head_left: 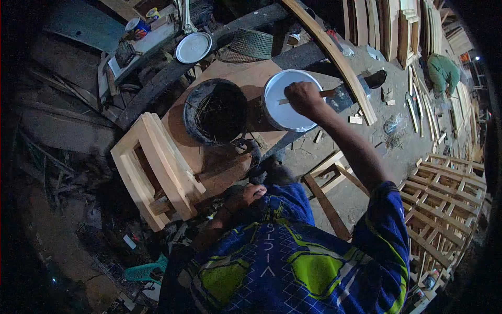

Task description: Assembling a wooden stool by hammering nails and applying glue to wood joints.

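Over a white bucket (267, 111) of pale, milky liquid, my right hand (304, 98) is closed in a fist around a wooden stick (328, 93). One end of the stick sticks out past the hand on the right. A short part of it shows at the liquid's surface on the left. My left hand (254, 193) rests by my lap with its fingers curled, and nothing shows in it. Left of the bucket, on the same brown board (209, 70), stands a black tub (191, 118) with straw-like bits inside.
A wooden frame (162, 167) lies at the board's left end. Behind are a round lid (193, 48), a mesh basket (252, 43) and a long plank (334, 57). More wooden frames (444, 204) lie at right, where another person (443, 72) bends down.
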A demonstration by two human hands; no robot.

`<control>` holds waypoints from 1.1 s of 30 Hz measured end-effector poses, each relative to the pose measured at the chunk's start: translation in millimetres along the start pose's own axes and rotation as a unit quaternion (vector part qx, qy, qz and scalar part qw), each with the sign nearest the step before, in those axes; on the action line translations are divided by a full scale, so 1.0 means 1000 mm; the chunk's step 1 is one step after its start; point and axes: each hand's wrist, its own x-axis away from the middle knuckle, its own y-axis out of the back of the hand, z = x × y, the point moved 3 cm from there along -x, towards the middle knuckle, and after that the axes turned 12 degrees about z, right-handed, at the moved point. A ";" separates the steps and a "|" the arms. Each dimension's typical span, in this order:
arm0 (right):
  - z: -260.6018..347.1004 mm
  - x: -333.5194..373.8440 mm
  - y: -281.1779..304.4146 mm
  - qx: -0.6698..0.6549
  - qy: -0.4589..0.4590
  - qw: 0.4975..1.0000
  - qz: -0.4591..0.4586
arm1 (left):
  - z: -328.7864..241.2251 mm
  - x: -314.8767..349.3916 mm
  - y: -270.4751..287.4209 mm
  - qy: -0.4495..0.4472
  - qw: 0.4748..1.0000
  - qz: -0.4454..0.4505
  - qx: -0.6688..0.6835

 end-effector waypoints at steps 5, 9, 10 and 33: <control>0.028 -0.037 -0.043 -0.023 0.003 0.999 0.030 | 0.020 0.006 -0.010 -0.032 0.996 0.080 -0.018; 0.022 -0.013 0.002 -0.120 0.005 0.991 0.056 | 0.025 0.021 -0.014 0.066 0.990 0.116 0.050; 0.015 0.001 0.019 -0.156 -0.014 0.987 0.040 | 0.024 0.023 -0.014 0.055 0.994 0.094 0.014; 0.065 0.384 0.021 -0.826 -0.278 0.396 -0.290 | -0.025 -0.017 -0.042 -0.035 0.962 0.246 -0.114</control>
